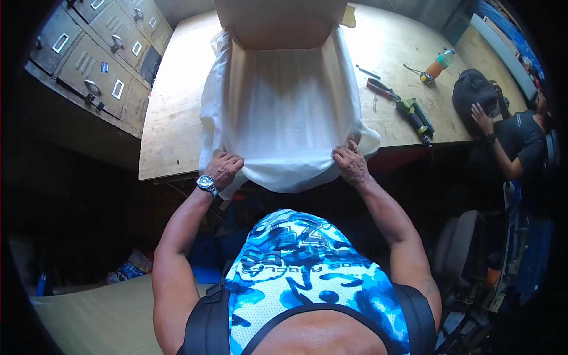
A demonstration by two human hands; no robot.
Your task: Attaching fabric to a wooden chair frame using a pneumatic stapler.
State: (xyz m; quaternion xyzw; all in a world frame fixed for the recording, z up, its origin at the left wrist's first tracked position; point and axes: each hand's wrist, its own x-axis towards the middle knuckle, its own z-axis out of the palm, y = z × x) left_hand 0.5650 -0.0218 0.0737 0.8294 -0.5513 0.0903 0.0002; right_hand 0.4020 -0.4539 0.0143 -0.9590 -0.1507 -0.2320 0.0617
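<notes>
An open box-shaped form (235, 89), draped inside and over its sides with white cloth (284, 112), sits at the front edge of a wooden worktable, with a tall cardboard-coloured panel (280, 23) upright at its back. My left hand (225, 168) pinches the cloth at the near left corner. At the near right corner, my right hand (349, 163) has its fingers closed on the same cloth, which hangs in a loose fold between them, over the table's edge.
The wooden table (168, 136) holds a green-and-black tool (414, 118), pliers-like tool (381, 87), tape measure (426, 77) and bottle (441, 62). Metal lockers (100, 59) stand left. A co-worker (515, 142) touches a black bag (473, 94) at right. A chair (449, 248) stands lower right.
</notes>
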